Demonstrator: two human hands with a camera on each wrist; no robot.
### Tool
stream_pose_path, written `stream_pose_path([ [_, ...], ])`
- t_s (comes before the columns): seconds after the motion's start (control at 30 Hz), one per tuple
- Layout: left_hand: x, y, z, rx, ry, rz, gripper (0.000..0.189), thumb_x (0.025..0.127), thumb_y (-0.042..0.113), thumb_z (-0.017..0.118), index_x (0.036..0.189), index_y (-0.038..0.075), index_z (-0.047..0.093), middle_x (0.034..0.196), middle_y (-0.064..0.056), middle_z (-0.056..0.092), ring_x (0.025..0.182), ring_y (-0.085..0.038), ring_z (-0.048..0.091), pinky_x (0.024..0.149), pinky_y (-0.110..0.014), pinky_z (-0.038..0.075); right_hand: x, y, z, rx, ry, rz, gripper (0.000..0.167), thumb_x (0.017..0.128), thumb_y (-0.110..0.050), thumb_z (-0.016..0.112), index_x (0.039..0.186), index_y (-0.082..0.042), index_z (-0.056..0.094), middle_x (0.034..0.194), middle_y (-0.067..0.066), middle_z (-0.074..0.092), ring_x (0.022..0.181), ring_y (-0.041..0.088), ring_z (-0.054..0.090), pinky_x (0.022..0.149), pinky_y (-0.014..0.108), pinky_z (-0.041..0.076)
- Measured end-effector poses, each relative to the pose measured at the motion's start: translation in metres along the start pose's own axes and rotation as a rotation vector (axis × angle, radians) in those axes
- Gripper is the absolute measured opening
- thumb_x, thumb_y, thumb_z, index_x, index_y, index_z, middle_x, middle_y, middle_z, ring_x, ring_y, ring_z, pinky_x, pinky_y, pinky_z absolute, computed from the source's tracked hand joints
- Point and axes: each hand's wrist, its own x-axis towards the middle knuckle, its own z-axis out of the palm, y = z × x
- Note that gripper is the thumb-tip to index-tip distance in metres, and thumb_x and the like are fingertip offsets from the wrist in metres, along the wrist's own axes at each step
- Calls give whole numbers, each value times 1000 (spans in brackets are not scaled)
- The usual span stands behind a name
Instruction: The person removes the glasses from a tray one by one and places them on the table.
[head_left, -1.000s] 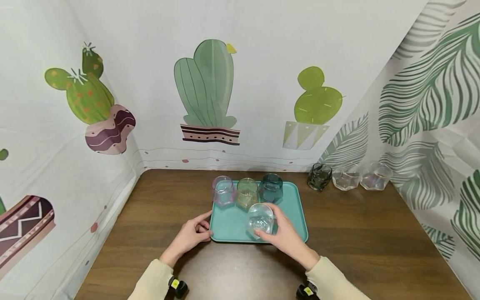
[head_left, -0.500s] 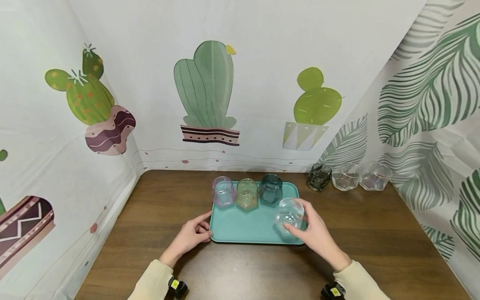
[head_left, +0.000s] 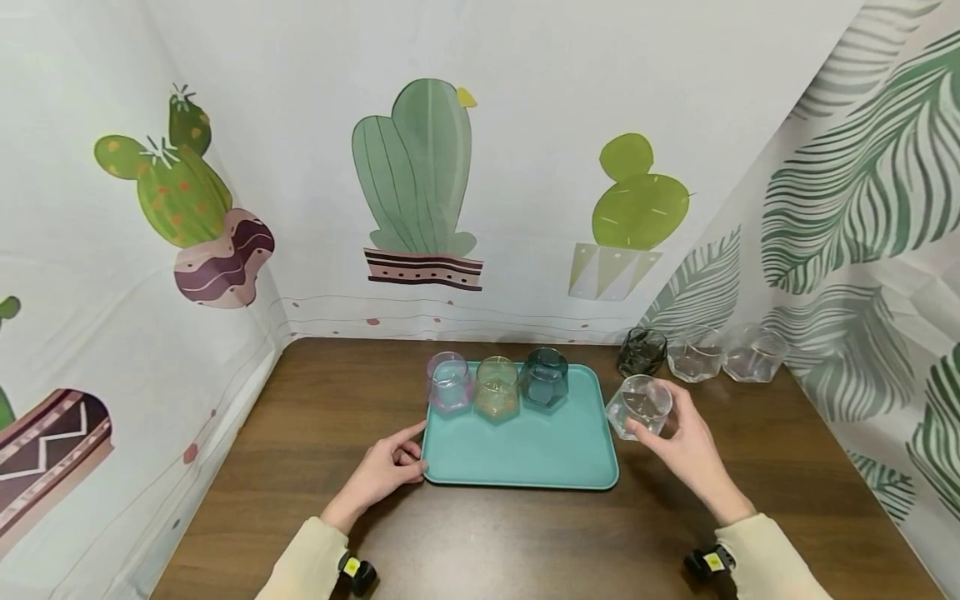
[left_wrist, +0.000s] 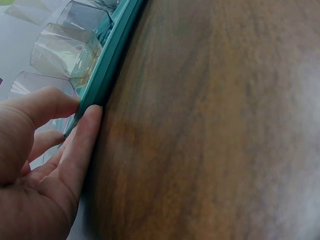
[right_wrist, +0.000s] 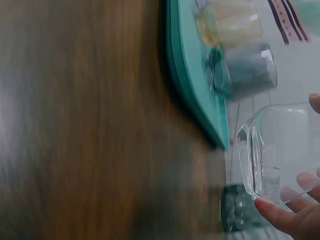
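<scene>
My right hand (head_left: pixel 690 437) grips a clear, faceted drinking glass (head_left: pixel 639 406) just off the right side of the teal tray (head_left: pixel 525 462). In the right wrist view the same glass (right_wrist: pixel 277 150) looks tilted on its side, fingers around its wall. At the tray's left edge, my left hand (head_left: pixel 382 471) holds the rim near the front corner; the left wrist view shows fingertips (left_wrist: pixel 92 115) right at that rim. Along the tray's back stand a pink-tinted glass (head_left: pixel 450 385), an amber glass (head_left: pixel 497 390) and a dark teal glass (head_left: pixel 545 379).
At the back right of the wooden table (head_left: pixel 480 542), a dark grey glass (head_left: pixel 642 353) stands beside two clear glasses, one nearer (head_left: pixel 696 357) and one farther right (head_left: pixel 754 357). A cactus-printed cloth (head_left: pixel 525 167) hangs behind the table.
The right hand has carried the clear glass from over the tray's middle rightward, past its right edge. My left hand has stayed at the tray's left side.
</scene>
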Motion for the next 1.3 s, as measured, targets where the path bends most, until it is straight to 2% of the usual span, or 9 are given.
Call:
stream_pose_path([
  [0.2,0,2,0,-3,1,-2,71,91,-2,74,154,-7,42,104,-18,63,77,-16,67,72,-28,65,7,16,-19,-30,8,65,75,90,-16,83,149,1,40,141,28,51,123,47,57,88,-4,36],
  [0.3,0,3,0,-3,2,-2,71,91,-1,74,154,-7,42,104,-18,63,77,-16,67,72,-28,65,8,25,-30,-57,17,100,76,93,-21,81,150,1,38,143,29,49,122,48,57,84,-5,35],
  [0.33,0,4,0,-2,1,-2,70,91,-1,74,154,-7,42,104,-17,63,77,-16,67,72,-28,65,8,28,-33,-68,26,109,75,93,-22,81,150,1,38,142,29,50,120,44,60,83,-4,37],
  [0.43,-1,4,1,0,1,-1,70,92,-1,74,154,-7,42,103,-15,62,77,-16,67,72,-29,65,9,38,-43,-94,59,127,74,92,-22,81,149,1,39,138,31,54,104,12,66,77,-2,41],
  [0.5,-1,4,0,5,1,-1,70,92,-1,74,154,-7,42,102,-14,62,77,-16,67,72,-30,65,9,43,-50,-117,84,139,75,91,-22,82,148,0,40,134,32,56,95,-6,58,74,0,42],
  [0.57,-1,4,0,8,2,1,70,92,-1,74,154,-7,43,101,-12,62,77,-17,67,71,-30,65,9,48,-58,-142,108,152,75,91,-23,82,148,0,41,130,32,58,87,-15,49,69,2,41],
  [0.77,-2,5,0,-9,0,4,70,91,-1,75,154,-7,43,100,-13,62,77,-17,67,72,-29,65,8,67,-79,-207,131,219,74,92,-30,79,148,-1,40,121,27,58,80,0,47,60,13,38],
  [0.97,-2,4,0,-14,3,-7,70,91,-1,75,154,-7,43,101,-13,62,77,-16,67,72,-29,65,8,85,-96,-240,159,283,73,94,-33,75,146,3,39,114,22,52,79,2,41,59,19,34],
  [1.3,-2,5,-1,-9,1,-8,70,91,-1,75,153,-7,44,101,-15,61,76,-15,67,72,-29,65,14,111,-120,-261,196,377,80,96,-35,71,152,8,33,137,32,44,91,18,42,66,24,33],
])
